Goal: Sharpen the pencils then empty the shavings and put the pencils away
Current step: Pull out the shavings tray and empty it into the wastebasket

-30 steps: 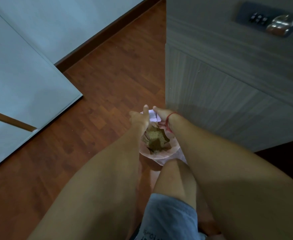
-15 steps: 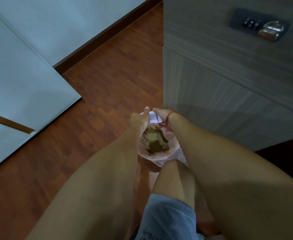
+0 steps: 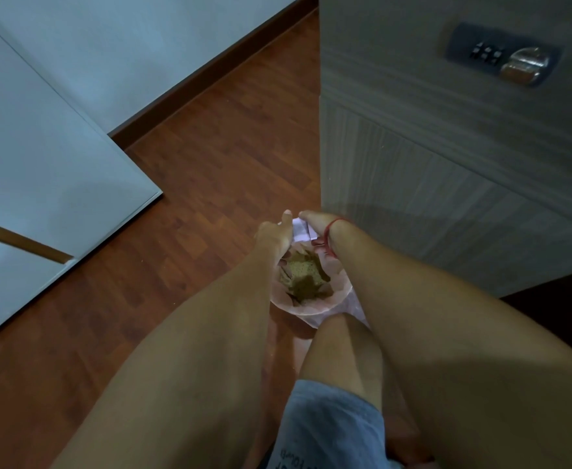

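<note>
Head view, looking straight down past both forearms.

- Round waste bin lined with a pale pink plastic bag (image 3: 311, 308), on the red-brown wood-laminate floor (image 3: 210, 184), lower centre of the frame. Crumpled brown paper scraps (image 3: 303, 274) lie inside it.
- Small white folded piece, paper by the look (image 3: 302, 230), is held over the far rim of the bin at frame centre. Shavings themselves are too small to make out.
- Right hand (image 3: 315, 222), a red string bracelet (image 3: 327, 239) at the wrist, pinches the right edge of the white piece.
- Left hand (image 3: 273, 235) sits against the piece's left edge with one digit raised. Its fingers are hidden behind the back of the hand, so I cannot tell if they close on the piece.
- Grey wood-grain cabinet (image 3: 430, 170) fills the upper right, with a combination lock plate (image 3: 502, 58). It stands close behind the bin.
- No pencils in frame.

Step, as judged: emptying shavings into the bin. Putting the pencils away is still to do.

Risks:
- The piece sits over the far rim, not the bin's middle. Tipped away from the person, the shavings would land on the floor by the cabinet.
- A loose left-hand hold could let the piece fold and dump early.
- The light bag liner may sag if knocked.
</note>
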Tool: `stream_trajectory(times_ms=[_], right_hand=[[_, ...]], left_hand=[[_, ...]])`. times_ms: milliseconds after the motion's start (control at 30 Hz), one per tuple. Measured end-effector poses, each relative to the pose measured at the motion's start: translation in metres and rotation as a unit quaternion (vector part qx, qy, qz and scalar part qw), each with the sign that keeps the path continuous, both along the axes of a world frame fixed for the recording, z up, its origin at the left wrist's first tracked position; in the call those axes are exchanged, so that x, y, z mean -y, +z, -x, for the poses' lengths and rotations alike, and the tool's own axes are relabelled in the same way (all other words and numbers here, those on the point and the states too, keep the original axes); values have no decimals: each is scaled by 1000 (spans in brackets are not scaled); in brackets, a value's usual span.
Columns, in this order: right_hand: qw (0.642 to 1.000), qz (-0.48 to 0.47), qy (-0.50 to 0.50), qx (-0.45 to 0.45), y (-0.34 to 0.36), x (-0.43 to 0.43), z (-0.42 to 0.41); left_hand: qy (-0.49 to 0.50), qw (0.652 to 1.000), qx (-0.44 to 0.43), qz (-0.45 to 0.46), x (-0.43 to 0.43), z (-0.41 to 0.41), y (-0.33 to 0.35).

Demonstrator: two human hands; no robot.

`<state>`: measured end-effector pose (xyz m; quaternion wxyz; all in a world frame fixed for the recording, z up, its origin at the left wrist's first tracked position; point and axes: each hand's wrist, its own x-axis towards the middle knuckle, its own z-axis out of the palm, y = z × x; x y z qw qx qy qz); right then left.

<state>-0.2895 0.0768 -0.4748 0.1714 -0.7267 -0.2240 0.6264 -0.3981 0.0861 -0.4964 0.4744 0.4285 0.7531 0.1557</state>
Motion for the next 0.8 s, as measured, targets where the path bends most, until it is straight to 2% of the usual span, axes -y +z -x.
stream_trajectory(times_ms=[300, 433, 800], right_hand=[[999, 4, -12, -51, 6, 1, 1], [1000, -28, -9, -2, 2, 1, 8], [998, -13, -19, -50, 7, -2, 9]], left_hand=[[12, 1000, -5, -8, 1, 1, 4], [12, 1000, -9, -12, 0, 3, 5], [8, 1000, -16, -11, -3, 4, 6]])
